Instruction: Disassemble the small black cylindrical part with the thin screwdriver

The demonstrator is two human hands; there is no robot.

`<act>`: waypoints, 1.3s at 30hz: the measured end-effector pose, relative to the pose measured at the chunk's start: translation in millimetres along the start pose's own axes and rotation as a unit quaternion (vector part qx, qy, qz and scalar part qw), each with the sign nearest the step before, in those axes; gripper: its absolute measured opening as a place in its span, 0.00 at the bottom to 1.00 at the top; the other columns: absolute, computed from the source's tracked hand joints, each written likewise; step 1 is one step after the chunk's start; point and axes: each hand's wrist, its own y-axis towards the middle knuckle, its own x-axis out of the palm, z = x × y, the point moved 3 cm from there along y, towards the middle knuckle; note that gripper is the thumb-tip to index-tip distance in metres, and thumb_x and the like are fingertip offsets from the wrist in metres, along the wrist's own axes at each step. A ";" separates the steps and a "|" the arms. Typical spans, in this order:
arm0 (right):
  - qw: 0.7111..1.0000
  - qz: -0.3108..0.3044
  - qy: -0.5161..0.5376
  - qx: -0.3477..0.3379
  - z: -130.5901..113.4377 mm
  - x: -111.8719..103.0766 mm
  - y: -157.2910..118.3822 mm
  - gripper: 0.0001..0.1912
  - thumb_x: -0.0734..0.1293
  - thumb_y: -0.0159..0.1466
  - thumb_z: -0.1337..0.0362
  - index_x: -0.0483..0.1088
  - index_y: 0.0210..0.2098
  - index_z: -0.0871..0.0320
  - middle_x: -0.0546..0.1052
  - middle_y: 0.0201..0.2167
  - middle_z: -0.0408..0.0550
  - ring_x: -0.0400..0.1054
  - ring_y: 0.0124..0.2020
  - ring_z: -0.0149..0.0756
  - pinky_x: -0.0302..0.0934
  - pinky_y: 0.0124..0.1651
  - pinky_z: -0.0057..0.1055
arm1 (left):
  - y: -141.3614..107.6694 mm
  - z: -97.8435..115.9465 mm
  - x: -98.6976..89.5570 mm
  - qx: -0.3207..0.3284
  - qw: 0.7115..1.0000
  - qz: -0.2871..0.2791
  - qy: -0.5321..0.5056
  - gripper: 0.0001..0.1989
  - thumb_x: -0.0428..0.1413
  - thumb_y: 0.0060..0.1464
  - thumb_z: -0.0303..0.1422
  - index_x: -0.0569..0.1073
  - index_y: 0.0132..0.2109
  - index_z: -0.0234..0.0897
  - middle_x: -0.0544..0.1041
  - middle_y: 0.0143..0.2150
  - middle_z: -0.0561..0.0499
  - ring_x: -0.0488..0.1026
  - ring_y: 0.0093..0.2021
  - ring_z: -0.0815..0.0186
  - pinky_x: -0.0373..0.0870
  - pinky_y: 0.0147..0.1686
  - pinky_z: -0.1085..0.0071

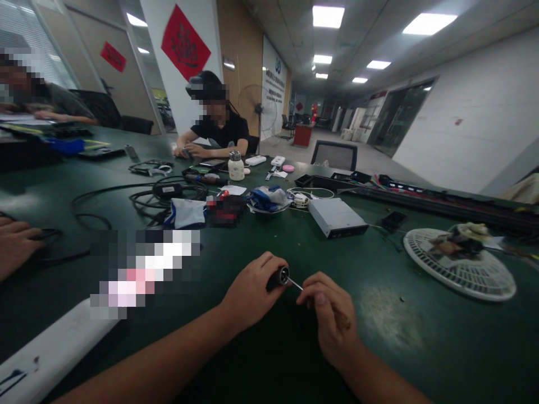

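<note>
My left hand [252,289] is closed around a small dark cylindrical part [283,274]. The part's round open end, with a metallic rim, faces right toward my other hand. In my right hand [332,314] is a screwdriver [295,284] with a thin metal shaft; a bit of its amber-brown handle shows below the fingers. The shaft's tip reaches the part's open end, and how deep it goes is hidden. Both hands are just above the dark green table [269,359]. Most of the part's body is covered by my left fingers.
A white fan grille with a motor [458,261] lies at right, near a silver disc drive [337,216]. Cloth gloves [269,197], a black cable [168,191] and a small bottle [236,165] sit farther back. A long white casing [54,348] lies at left. Co-workers sit across the table.
</note>
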 end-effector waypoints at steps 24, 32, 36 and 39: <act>0.998 -0.041 0.016 0.051 6.2 6.5 6.2 0.18 0.58 0.73 0.60 0.75 0.32 0.57 0.72 0.30 0.46 0.68 0.32 0.35 0.58 0.35 0.32 | -1.1 -11.5 5.2 -0.013 0.999 -0.026 0.031 0.13 0.60 0.55 0.26 0.74 0.47 0.44 0.72 0.46 0.52 0.70 0.44 0.62 0.67 0.45 0.63; 0.997 -0.059 0.024 0.044 1.1 6.1 8.1 0.19 0.57 0.73 0.61 0.73 0.30 0.57 0.72 0.29 0.47 0.68 0.31 0.34 0.59 0.35 0.32 | -0.6 -9.9 6.0 0.022 0.993 -0.064 0.094 0.08 0.59 0.56 0.26 0.76 0.42 0.43 0.75 0.40 0.53 0.69 0.41 0.61 0.63 0.41 0.63; 0.994 -0.098 0.038 0.036 -1.5 8.1 9.3 0.17 0.58 0.73 0.61 0.75 0.33 0.57 0.74 0.32 0.47 0.69 0.34 0.35 0.61 0.37 0.32 | -0.4 -8.0 6.3 0.021 0.987 -0.072 0.140 0.02 0.56 0.60 0.30 0.74 0.40 0.41 0.75 0.34 0.52 0.68 0.37 0.60 0.60 0.37 0.63; 0.993 -0.108 0.024 0.037 -1.5 9.2 8.1 0.18 0.58 0.73 0.61 0.74 0.31 0.57 0.73 0.30 0.47 0.69 0.32 0.35 0.61 0.36 0.33 | -1.3 -7.5 7.0 0.008 0.985 -0.067 0.157 0.02 0.55 0.61 0.33 0.72 0.41 0.41 0.75 0.33 0.52 0.68 0.35 0.60 0.59 0.36 0.64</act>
